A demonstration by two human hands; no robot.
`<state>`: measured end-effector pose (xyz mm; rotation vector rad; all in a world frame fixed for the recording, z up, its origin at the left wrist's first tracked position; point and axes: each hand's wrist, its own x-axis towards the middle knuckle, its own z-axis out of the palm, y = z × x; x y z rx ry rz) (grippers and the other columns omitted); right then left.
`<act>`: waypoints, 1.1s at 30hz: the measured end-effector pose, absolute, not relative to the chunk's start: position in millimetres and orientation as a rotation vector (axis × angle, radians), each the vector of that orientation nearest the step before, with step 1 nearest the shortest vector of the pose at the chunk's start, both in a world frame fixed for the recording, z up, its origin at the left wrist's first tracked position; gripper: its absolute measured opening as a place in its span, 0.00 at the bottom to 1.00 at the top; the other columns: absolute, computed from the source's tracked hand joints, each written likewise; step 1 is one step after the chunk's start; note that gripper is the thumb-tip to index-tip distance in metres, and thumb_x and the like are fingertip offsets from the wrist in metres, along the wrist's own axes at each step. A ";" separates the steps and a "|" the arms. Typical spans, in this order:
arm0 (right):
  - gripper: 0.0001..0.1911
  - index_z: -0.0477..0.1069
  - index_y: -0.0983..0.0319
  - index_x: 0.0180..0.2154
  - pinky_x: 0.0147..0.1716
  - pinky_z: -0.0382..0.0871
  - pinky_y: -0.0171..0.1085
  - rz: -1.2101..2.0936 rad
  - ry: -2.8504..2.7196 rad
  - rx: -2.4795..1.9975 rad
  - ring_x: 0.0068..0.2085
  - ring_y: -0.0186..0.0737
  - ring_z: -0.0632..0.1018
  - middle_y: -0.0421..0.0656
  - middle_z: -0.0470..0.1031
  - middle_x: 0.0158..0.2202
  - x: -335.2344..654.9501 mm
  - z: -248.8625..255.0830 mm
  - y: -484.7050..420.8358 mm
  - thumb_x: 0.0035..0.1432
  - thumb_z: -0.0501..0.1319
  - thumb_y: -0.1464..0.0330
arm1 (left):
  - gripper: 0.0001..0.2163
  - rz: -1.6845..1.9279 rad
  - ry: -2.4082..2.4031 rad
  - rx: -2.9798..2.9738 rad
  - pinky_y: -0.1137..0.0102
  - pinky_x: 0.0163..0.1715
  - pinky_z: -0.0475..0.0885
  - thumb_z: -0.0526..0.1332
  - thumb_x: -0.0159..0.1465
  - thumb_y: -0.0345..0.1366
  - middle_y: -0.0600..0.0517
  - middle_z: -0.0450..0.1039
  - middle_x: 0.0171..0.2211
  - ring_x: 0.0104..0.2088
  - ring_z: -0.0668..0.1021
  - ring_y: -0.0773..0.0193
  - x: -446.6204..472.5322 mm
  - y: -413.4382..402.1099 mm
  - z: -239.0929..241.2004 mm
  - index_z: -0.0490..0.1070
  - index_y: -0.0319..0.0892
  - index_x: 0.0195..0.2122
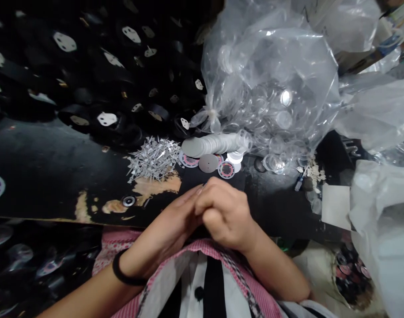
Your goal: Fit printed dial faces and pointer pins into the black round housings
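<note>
My two hands meet at the near edge of the black worktable. My right hand [226, 216] is closed, its fingers curled in against the left. Behind it, the fingers of my left hand [183, 214] are bent and partly covered; anything between the two hands is hidden. Just beyond them lie a grey disc with tiny holes [208, 164] and a round printed dial card [226, 169]. Farther back, a row of overlapping pale discs [217, 145] rests on its side. To its left is a heap of thin silvery pointed metal pieces [153, 161].
A clear bag of transparent round covers [271, 97] stands at the back right. Many black round cases with whitish tabs [107, 118] are piled at the back left. A small ring-shaped part [129, 201] lies near the front edge. White card [336, 205] sits at right.
</note>
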<state>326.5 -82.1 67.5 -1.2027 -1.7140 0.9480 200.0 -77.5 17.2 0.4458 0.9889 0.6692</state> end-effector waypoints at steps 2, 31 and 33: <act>0.09 0.64 0.56 0.29 0.30 0.70 0.38 0.910 -1.475 -1.230 0.27 0.35 0.71 0.38 0.67 0.26 337.4 73.7 -82.4 0.60 0.50 0.72 | 0.10 0.588 0.902 0.349 0.62 0.47 0.78 0.66 0.64 0.44 0.48 0.83 0.43 0.44 0.83 0.57 197.4 -76.2 15.9 0.80 0.44 0.42; 0.10 0.71 0.63 0.33 0.41 0.62 0.43 0.216 -2.293 -1.670 0.36 0.45 0.72 0.46 0.75 0.32 329.0 70.5 -71.8 0.65 0.53 0.72 | 0.17 0.761 1.033 0.390 0.70 0.40 0.80 0.73 0.55 0.48 0.50 0.83 0.43 0.44 0.83 0.56 181.5 -70.7 24.8 0.81 0.48 0.45; 0.09 0.71 0.63 0.34 0.41 0.63 0.42 0.296 -2.268 -1.747 0.37 0.44 0.73 0.46 0.76 0.33 325.2 75.0 -70.0 0.65 0.53 0.72 | 0.15 0.793 1.012 0.282 0.74 0.34 0.80 0.75 0.52 0.47 0.52 0.83 0.36 0.36 0.84 0.60 184.5 -71.1 27.7 0.82 0.46 0.37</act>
